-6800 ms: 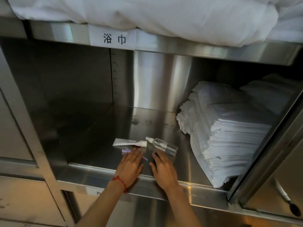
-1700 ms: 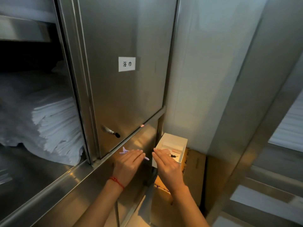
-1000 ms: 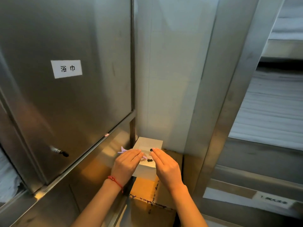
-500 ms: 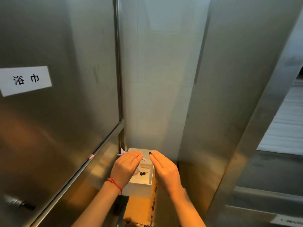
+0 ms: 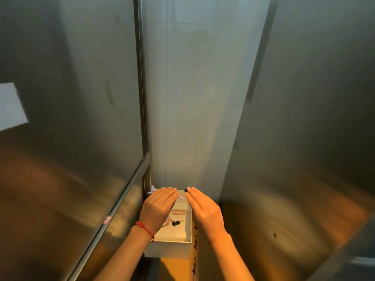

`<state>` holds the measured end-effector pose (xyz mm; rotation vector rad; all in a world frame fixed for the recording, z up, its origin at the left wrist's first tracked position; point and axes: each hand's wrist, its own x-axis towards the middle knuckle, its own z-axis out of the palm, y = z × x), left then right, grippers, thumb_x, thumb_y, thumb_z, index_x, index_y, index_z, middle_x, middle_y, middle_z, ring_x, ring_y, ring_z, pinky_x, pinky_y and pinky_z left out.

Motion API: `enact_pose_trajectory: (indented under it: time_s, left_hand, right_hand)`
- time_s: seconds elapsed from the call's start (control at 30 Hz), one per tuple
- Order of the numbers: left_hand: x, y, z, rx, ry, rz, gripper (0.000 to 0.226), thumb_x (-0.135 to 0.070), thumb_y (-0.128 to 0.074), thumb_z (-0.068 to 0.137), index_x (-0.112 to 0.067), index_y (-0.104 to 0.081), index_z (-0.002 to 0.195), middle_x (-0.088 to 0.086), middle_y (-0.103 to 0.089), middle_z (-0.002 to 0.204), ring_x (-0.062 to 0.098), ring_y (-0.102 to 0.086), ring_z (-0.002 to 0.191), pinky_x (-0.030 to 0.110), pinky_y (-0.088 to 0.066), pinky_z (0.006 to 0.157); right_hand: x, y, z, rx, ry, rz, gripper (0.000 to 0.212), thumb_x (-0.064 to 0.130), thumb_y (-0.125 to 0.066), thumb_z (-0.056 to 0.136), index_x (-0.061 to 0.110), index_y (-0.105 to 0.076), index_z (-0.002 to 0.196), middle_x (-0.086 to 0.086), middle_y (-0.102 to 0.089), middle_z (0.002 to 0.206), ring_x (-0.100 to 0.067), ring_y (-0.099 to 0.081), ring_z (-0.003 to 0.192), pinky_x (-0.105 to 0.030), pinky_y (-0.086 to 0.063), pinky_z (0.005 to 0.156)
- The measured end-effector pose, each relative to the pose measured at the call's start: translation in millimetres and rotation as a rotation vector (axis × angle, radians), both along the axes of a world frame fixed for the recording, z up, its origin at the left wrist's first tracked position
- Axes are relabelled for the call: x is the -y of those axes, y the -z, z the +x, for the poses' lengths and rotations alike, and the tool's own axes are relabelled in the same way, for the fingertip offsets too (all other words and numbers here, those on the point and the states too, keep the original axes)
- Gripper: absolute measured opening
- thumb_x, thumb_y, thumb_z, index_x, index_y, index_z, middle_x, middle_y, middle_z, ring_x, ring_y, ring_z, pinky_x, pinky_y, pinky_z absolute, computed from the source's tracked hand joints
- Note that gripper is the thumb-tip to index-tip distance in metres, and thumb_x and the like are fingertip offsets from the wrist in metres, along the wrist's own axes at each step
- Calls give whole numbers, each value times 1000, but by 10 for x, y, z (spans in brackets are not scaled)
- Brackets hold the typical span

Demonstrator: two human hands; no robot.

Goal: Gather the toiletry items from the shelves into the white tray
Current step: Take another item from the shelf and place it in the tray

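Observation:
The white tray (image 5: 168, 249) sits low in a narrow gap on a cardboard box (image 5: 174, 269). A pink item (image 5: 178, 213) and a small black item (image 5: 175, 222) lie inside it. My left hand (image 5: 158, 207), with a red cord on its wrist, hovers palm down over the tray's left side. It holds a thin purple toiletry item (image 5: 152, 191) whose ends stick out on both sides. My right hand (image 5: 205, 211) hovers over the tray's right rim, and a small black round piece (image 5: 185, 191) shows at its fingertips. Both thumbs are hidden beneath the palms.
A steel cabinet door (image 5: 71, 118) rises close on the left, with a white label (image 5: 10, 104) at the frame edge. Another steel panel (image 5: 304, 138) stands on the right and a pale wall (image 5: 192, 98) behind. The gap is about as wide as the tray.
The view has swung from the open shelf to the gap between the cabinets. Both hands carried their items over the white tray, which now lies directly beneath them.

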<state>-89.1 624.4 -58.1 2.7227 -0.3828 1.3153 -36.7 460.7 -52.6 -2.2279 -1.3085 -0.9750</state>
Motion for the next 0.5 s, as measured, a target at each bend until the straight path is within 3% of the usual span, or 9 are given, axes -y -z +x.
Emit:
enact_pose_trajectory:
  time_s: [0.4, 0.5]
  left_hand:
    - [-193, 265, 450, -76, -42, -77, 49, -16, -95, 38, -6, -76, 82, 8, -74, 81, 20, -72, 76, 31, -53, 77]
    - [-222, 285, 577, -85, -56, -81, 51, -16, -96, 34, -5, -76, 80, 9, -74, 79, 20, -72, 74, 31, -56, 71]
  right_hand:
    - [-252, 316, 591, -35, -48, -33, 55, 10, -95, 41, 5, -76, 92, -9, -73, 95, -19, -71, 88, -30, -59, 71]
    - [-298, 397, 782, -61, -71, -22, 54, 5, -93, 43, 5, -75, 94, -10, -73, 97, -20, -71, 90, -29, -58, 73]
